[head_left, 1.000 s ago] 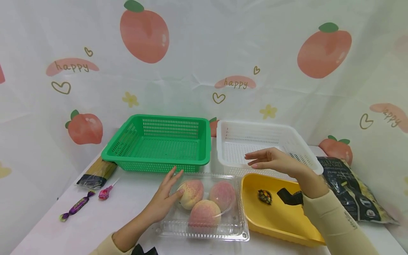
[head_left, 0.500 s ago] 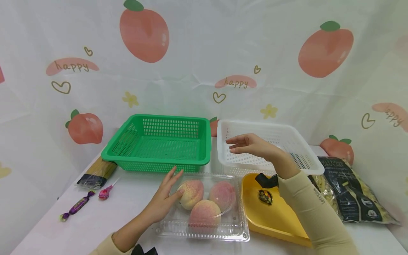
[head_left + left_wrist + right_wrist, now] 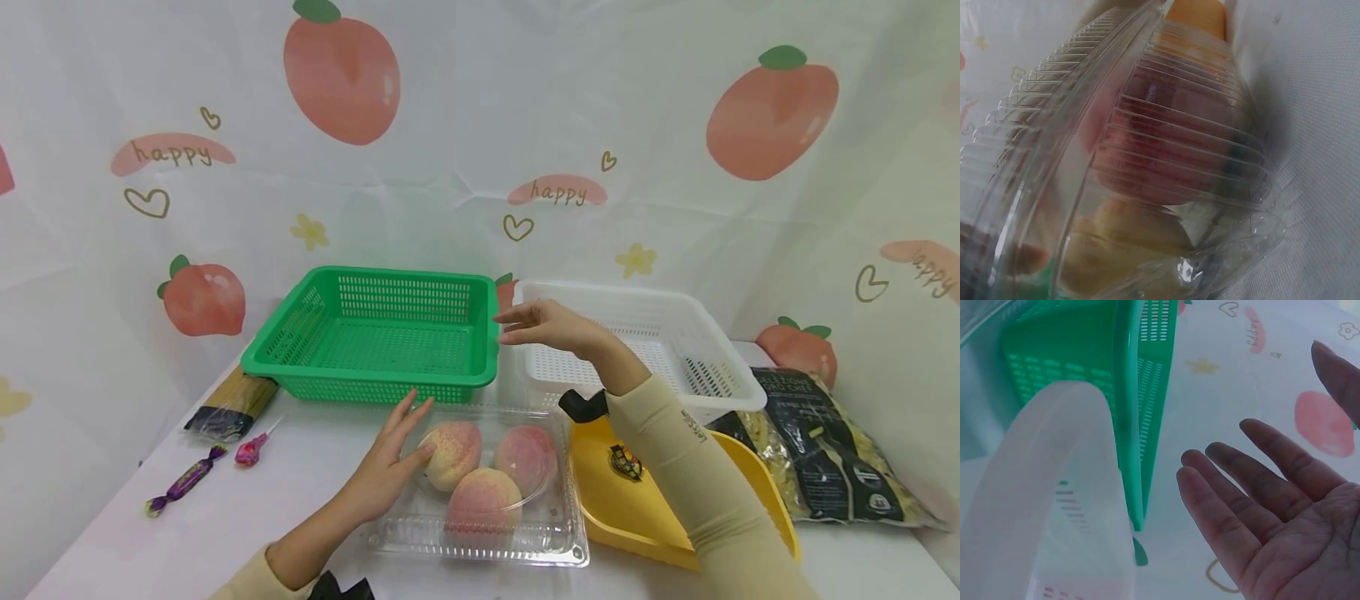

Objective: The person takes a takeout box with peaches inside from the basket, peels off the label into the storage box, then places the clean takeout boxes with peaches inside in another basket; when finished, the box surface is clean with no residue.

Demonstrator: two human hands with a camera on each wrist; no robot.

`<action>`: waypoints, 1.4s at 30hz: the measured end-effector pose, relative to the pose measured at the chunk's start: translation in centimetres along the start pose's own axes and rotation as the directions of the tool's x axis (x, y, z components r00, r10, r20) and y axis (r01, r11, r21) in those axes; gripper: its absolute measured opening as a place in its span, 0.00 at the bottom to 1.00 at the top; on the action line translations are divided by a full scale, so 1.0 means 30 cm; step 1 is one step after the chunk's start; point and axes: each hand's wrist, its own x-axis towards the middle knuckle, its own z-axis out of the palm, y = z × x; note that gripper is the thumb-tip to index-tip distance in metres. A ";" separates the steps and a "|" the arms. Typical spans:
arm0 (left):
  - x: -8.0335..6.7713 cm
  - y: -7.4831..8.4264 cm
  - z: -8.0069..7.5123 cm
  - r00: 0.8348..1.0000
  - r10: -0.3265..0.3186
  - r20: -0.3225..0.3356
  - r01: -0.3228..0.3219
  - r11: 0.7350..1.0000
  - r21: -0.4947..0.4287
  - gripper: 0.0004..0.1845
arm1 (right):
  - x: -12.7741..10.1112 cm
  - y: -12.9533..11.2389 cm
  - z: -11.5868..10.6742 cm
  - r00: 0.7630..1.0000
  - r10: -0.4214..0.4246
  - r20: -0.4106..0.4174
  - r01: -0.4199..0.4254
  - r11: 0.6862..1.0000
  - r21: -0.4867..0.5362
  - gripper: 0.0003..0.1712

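left hand (image 3: 386,471) rests flat-fingered on the clear peach box (image 3: 480,487); right hand (image 3: 551,327) hovers empty, released.

Two wrapped candies (image 3: 206,471) beside a spaghetti pack (image 3: 230,405).

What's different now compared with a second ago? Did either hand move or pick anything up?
The right hand rose and swung left, from above the yellow tray to the gap between the white basket and green basket; it is open, holding nothing. The left hand still rests on the clear peach box.
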 end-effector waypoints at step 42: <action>-0.004 0.005 0.005 1.000 -0.024 -0.013 0.024 1.000 -0.002 0.31 | 0.351 0.049 0.058 0.859 0.336 -0.386 -0.094 0.845 0.526 0.33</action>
